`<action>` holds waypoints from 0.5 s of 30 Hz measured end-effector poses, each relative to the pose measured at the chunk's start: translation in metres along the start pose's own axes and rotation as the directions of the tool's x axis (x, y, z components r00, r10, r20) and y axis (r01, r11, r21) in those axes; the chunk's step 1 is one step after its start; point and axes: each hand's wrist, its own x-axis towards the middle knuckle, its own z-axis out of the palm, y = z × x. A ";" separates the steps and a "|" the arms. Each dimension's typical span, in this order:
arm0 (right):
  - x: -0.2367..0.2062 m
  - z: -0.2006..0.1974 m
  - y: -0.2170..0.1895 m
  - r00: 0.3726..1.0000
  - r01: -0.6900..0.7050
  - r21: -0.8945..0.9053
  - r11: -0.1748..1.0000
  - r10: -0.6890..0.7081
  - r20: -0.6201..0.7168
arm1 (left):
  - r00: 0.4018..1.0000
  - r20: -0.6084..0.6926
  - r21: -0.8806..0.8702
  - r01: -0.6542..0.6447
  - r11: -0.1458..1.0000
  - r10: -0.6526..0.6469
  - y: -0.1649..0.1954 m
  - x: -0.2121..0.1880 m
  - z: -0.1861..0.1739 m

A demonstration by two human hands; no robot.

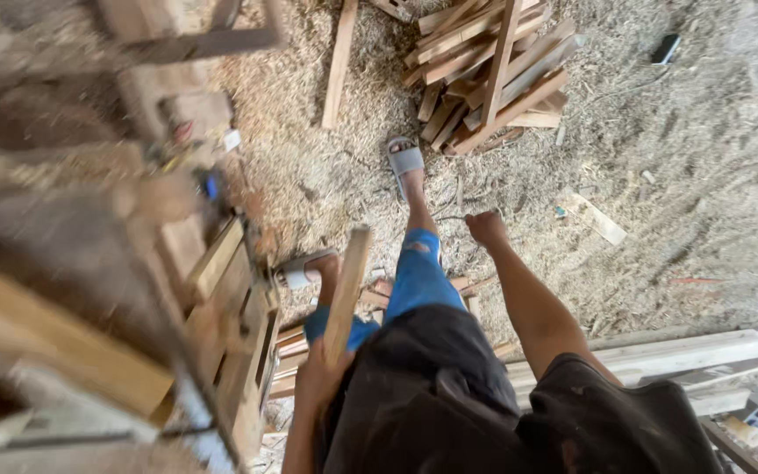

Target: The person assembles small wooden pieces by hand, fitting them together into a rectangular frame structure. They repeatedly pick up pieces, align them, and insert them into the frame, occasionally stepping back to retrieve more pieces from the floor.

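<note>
While left hand (319,373) grips wooden slat (346,294), right hand (487,228) hangs.

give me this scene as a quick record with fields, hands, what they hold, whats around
setting: sawdust-covered ground in a woodworking area
left hand: left hand gripping a short pale wooden slat, held upright
right hand: right hand closed in a loose fist, holding nothing visible, hanging at the side
feet: grey slide sandal forward, the other foot near the wooden frame
nearby: loose pile of cut wooden slats ahead; long pale planks lying to the right
image quality: left side blurred
</note>
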 end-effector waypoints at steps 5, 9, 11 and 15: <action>0.202 0.002 0.035 0.984 -0.169 0.021 0.985 0.167 0.066 | 0.952 -0.119 -0.221 0.252 0.942 -0.282 -0.015 0.050 0.099; 0.323 0.025 0.063 0.973 -0.072 0.028 0.997 0.077 -0.220 | 0.913 -0.059 -0.186 0.387 0.903 -0.404 -0.017 0.060 0.154; 0.370 0.034 0.069 0.987 -0.067 0.005 0.998 0.067 -0.147 | 0.909 -0.040 -0.160 0.404 0.901 -0.415 -0.018 0.068 0.168; 0.421 0.053 0.061 0.901 0.164 0.145 0.976 -0.088 -0.425 | 0.874 0.006 -0.204 0.477 0.855 -0.486 -0.018 0.071 0.180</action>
